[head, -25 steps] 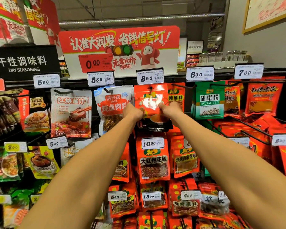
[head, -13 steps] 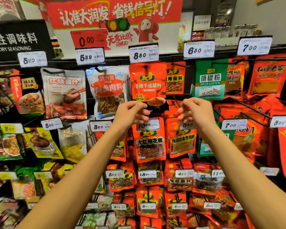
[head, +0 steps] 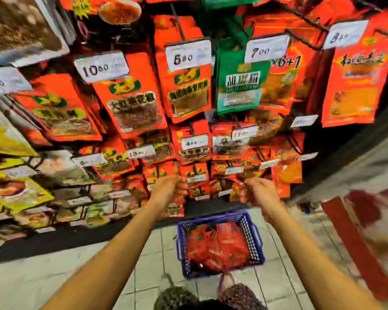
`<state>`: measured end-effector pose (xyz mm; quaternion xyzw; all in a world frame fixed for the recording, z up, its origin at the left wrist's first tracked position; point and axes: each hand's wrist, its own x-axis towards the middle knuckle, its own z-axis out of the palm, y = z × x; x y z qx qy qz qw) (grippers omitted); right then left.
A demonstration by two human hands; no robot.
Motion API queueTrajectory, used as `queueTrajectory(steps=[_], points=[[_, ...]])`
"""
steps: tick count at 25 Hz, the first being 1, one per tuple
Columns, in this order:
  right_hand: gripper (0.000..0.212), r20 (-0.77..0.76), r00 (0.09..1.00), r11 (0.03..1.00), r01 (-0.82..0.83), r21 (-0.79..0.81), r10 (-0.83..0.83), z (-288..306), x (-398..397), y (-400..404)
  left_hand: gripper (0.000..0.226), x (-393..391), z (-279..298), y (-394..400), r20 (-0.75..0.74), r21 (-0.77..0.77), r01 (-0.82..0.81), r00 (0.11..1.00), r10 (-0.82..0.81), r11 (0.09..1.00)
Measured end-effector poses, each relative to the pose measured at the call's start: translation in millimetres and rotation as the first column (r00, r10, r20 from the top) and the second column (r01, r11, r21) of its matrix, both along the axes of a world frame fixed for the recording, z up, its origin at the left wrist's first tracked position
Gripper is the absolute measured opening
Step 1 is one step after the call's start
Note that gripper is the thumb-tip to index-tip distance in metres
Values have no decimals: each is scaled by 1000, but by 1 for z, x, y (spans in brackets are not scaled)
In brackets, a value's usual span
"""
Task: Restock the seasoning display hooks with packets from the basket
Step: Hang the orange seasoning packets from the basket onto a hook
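Note:
The view is blurred and tilted down. A blue mesh basket (head: 253,231) stands on the tiled floor at the foot of the display, with several red seasoning packets (head: 217,247) inside. My left hand (head: 168,191) and my right hand (head: 262,193) hang in the air above the basket, in front of the lowest rows of hanging packets. Their fingers look loosely curled, and I see nothing held in either. Red packets (head: 132,108) fill the display hooks above, under white price tags (head: 101,67).
Yellow and green packets (head: 16,193) hang at the left. A dark base strip (head: 54,240) runs under the display. A red and white floor graphic (head: 367,231) lies at the right. My shoes (head: 240,296) stand just behind the basket.
My head has tipped down from the top hooks to the floor and basket. Both hands have dropped from the top-row packet to the lowest rows, above the basket.

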<state>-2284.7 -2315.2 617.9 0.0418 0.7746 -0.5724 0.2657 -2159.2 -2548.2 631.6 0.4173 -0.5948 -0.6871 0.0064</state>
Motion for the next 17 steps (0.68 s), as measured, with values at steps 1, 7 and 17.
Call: queueTrajectory(steps=[1, 7, 17], points=[[26, 46, 999, 999, 8, 52, -11, -24, 8, 14, 16, 4, -24, 12, 63, 43, -7, 998, 5, 999], [23, 325, 940, 959, 7, 283, -103, -161, 55, 70, 3, 29, -147, 72, 399, 173, -56, 917, -18, 983], [25, 703, 684, 908, -146, 394, -195, -457, 105, 93, 30, 78, -461, 72, 611, 550, -92, 722, -325, 830]])
